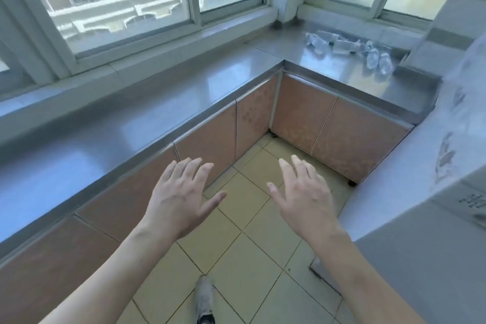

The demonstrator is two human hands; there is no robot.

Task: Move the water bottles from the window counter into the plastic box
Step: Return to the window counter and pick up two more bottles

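Observation:
Several clear water bottles [349, 48] lie on their sides on the steel window counter [315, 52], far right under the right-hand window. My left hand [181, 197] and my right hand [302, 194] are held out flat over the tiled floor, fingers spread, palms down, holding nothing. Both hands are well short of the bottles. No plastic box is in view.
The L-shaped steel counter [131, 123] runs along the windows and turns at the corner, with brown cabinet doors [302, 110] below. A grey tiled wall or unit [434, 205] stands close on the right. My shoe [205, 300] is on the yellow floor tiles.

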